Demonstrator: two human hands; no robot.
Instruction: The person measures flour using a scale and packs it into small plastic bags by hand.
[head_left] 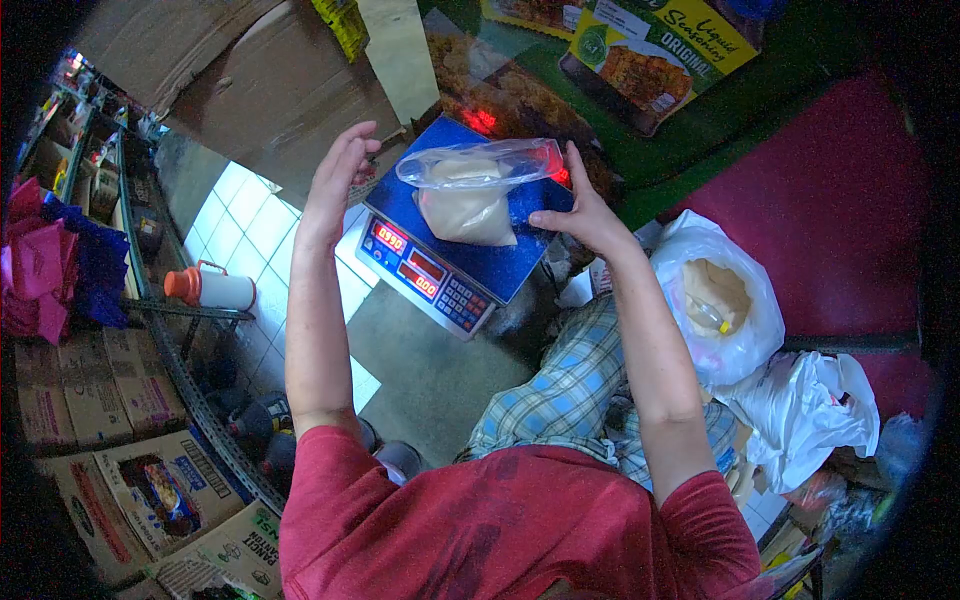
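While 2 hands [338, 185] [592, 220] flank the bag [467, 210], an open sack [758, 325] sits nearby.

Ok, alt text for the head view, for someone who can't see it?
A clear bag of something pale sits on a blue scale, with the person's open left hand and right hand on either side. An open white bag is further right.

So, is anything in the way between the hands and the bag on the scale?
Nothing visible is. The left hand and right hand are on either side of the bag on the blue scale, with no object between.
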